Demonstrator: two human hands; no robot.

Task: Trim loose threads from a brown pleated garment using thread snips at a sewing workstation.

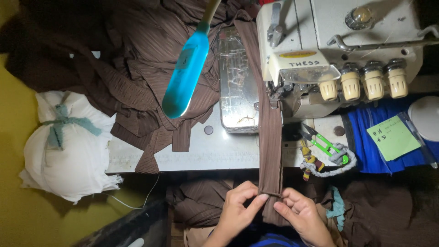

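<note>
left hand (238, 206) and right hand (299, 215) both pinch the near end of a long narrow brown ribbed fabric strip (270, 132), grip clenched on its folded edge; strip runs from the hands up across the white table (206, 153) edge to under the presser foot of the cream overlock sewing machine (338, 41); green-handled thread snips (322, 142) lie just right of the strip; brown fabric pile (137, 59) to the left under a turquoise lamp head (185, 75)
</note>
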